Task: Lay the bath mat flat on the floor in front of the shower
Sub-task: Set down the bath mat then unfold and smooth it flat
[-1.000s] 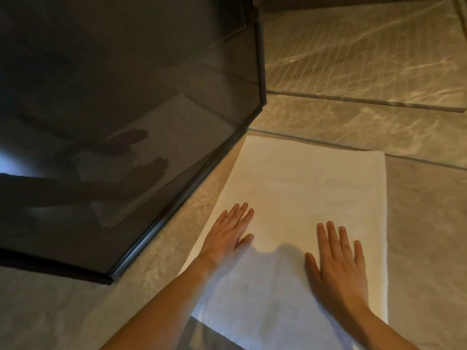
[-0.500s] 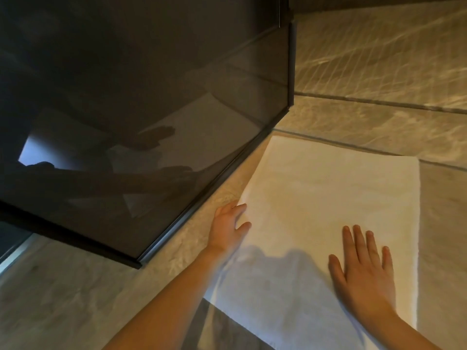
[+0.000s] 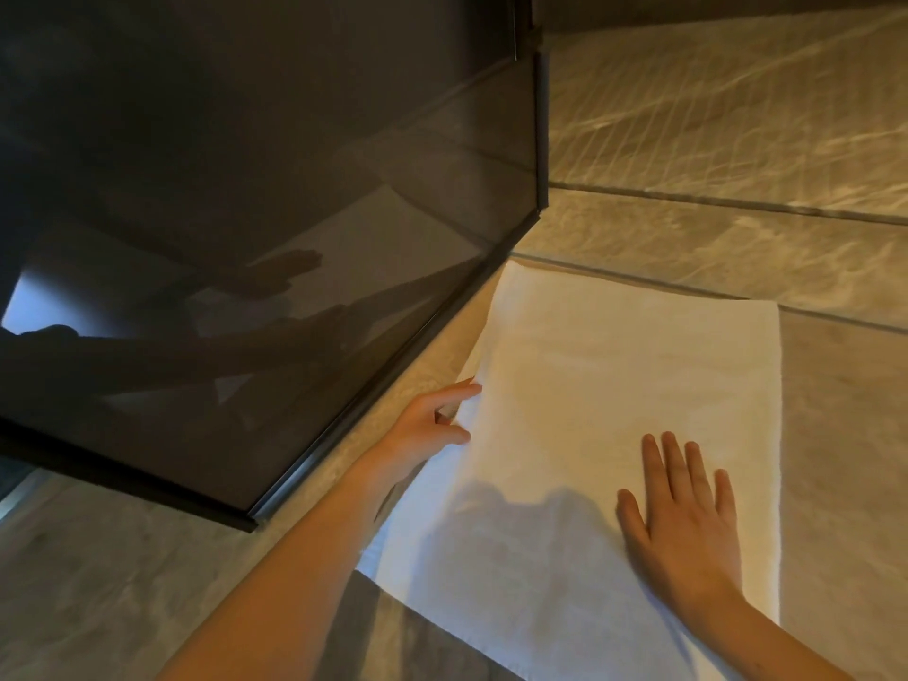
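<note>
A white bath mat (image 3: 614,385) lies spread on the marbled floor (image 3: 712,248), right beside the dark glass shower door (image 3: 245,238). My left hand (image 3: 432,425) is at the mat's left edge, thumb and fingers pinching that edge and lifting it slightly. My right hand (image 3: 683,523) lies flat on the mat near its right side, fingers straight and spread, palm pressing down. The mat's near right corner is hidden behind my right forearm.
The shower door's metal bottom rail (image 3: 393,376) runs diagonally close along the mat's left edge. A tiled step (image 3: 737,208) crosses behind the mat. Bare floor shows to the right of the mat (image 3: 845,459) and at the lower left (image 3: 123,582).
My left hand slid off the mat's surface to its left edge and curled round it. My right hand stayed flat on the mat. The camera shifted left.
</note>
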Available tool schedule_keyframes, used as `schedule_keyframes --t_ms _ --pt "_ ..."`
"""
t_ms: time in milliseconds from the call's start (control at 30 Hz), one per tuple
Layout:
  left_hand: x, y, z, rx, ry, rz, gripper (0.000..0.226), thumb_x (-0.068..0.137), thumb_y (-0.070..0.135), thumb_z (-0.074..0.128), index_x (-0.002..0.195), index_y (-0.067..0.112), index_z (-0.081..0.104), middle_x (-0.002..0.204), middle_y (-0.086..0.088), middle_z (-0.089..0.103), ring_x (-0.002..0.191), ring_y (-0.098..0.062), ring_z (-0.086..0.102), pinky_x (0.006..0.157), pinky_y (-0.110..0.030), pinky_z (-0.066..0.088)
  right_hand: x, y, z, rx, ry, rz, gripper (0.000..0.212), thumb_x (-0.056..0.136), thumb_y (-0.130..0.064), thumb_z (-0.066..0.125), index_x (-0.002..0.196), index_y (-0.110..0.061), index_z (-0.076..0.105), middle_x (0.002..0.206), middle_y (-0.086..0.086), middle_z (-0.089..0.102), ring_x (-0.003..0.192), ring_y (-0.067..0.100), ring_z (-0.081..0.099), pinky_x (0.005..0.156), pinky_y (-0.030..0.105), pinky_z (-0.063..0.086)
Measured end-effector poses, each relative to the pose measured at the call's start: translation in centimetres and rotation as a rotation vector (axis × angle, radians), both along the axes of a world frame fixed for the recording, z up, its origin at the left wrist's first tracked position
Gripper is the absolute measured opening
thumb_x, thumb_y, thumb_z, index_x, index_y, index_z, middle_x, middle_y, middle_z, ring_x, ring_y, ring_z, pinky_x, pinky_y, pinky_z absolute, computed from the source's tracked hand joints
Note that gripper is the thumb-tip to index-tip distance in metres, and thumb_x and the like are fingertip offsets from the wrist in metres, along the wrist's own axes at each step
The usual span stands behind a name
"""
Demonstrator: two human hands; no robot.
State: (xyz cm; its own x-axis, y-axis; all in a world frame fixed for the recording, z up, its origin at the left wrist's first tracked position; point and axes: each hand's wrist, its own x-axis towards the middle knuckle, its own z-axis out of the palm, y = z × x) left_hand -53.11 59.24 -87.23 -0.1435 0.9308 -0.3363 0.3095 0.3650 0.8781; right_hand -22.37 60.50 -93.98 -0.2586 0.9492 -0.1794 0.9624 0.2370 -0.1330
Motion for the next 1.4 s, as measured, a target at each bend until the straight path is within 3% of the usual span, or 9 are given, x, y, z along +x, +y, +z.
schedule_keyframes --t_ms 333,533,733,900,933,1233,1267,1300,1400 --pt "4.5 1.2 1.9 0.016 -0.304 -0.131 0.062 0.072 0.003 0.069 0.123 0.039 0.065 0.144 0.027 0.044 0.129 0.014 0.036 0.104 -0.012 0.031 0.6 1.0 1.7 -0.097 0.377 -0.058 0.059 0.101 -0.041 0.036 0.155 -0.028 0.017 0.163 -0.004 0.009 0.15 0.016 0.002 0.121 0.039 0.003" --pt "8.7 1.7 1.5 0.025 -0.293 -0.298 0.064 0.073 0.013 0.073 0.127 0.044 0.059 0.143 0.034 0.042 0.114 -0.005 0.035 0.09 -0.01 0.038 1.3 6.5 8.3 -0.135 0.971 -0.095 0.045 0.103 -0.023 0.043 0.145 -0.036 0.039 0.129 -0.003 0.058 0.111 -0.001 0.055 0.09 0.009 0.039" --pt "11.7 1.3 1.9 -0.02 -0.243 -0.384 0.065 0.073 0.02 0.073 0.126 0.052 0.057 0.133 0.032 0.047 0.101 -0.01 0.038 0.085 -0.018 0.043 -0.5 11.2 11.6 -0.388 0.614 0.228 0.037 0.103 -0.045 0.035 0.138 -0.052 0.04 0.119 -0.007 0.059 0.109 0.019 0.057 0.082 0.02 0.039" --pt "12.4 0.7 2.6 -0.057 -0.201 -0.422 0.064 0.081 0.007 0.068 0.133 0.04 0.055 0.07 0.034 0.051 0.06 -0.003 0.038 0.061 -0.012 0.037 -1.6 12.0 10.4 -0.498 0.537 0.099 0.034 0.092 -0.023 0.055 0.126 -0.028 0.06 0.123 0.01 0.063 0.079 0.023 0.066 0.063 0.023 0.05" --pt "12.5 0.6 2.9 -0.054 -0.196 -0.429 0.063 0.083 0.004 0.067 0.136 0.036 0.053 0.08 0.035 0.022 0.056 -0.001 0.037 0.056 -0.01 0.037 -1.6 12.2 10.4 -0.501 0.534 0.078 0.037 0.089 -0.018 0.055 0.124 -0.027 0.061 0.122 0.011 0.062 0.076 0.022 0.069 0.061 0.022 0.052" --pt "15.0 0.3 4.0 -0.05 -0.325 -0.417 0.062 0.081 0.0 0.069 0.13 0.036 0.059 0.136 0.031 0.044 0.07 0.008 0.037 0.072 -0.01 0.047 2.0 13.2 11.3 -0.364 0.422 0.128 0.056 0.087 -0.003 0.047 0.139 -0.026 0.05 0.145 0.009 0.047 0.103 0.021 0.057 0.068 0.016 0.045" --pt "15.5 0.3 4.2 -0.049 -0.344 -0.433 0.062 0.081 -0.001 0.069 0.13 0.036 0.059 0.136 0.028 0.044 0.089 0.003 0.065 0.07 -0.008 0.045 2.7 13.2 11.4 -0.35 0.361 0.134 0.055 0.089 -0.004 0.048 0.139 -0.027 0.049 0.142 0.01 0.049 0.095 0.019 0.055 0.072 0.021 0.046" --pt "16.0 0.3 4.3 -0.048 -0.36 -0.445 0.061 0.081 -0.002 0.068 0.129 0.035 0.059 0.136 0.026 0.046 0.108 0.003 0.029 0.068 -0.006 0.043 3.3 13.3 11.4 -0.339 0.298 0.137 0.053 0.09 -0.005 0.047 0.138 -0.028 0.05 0.14 0.011 0.05 0.092 0.019 0.054 0.073 0.024 0.045" --pt "17.4 0.3 4.6 -0.06 -0.394 -0.456 0.06 0.081 -0.002 0.068 0.128 0.035 0.06 0.139 0.023 0.049 0.105 0.006 0.022 0.07 -0.005 0.042 5.0 13.1 11.4 -0.357 0.295 0.077 0.052 0.09 0.002 0.043 0.13 -0.027 0.058 0.132 0.01 0.053 0.08 0.017 0.06 0.061 0.02 0.048"
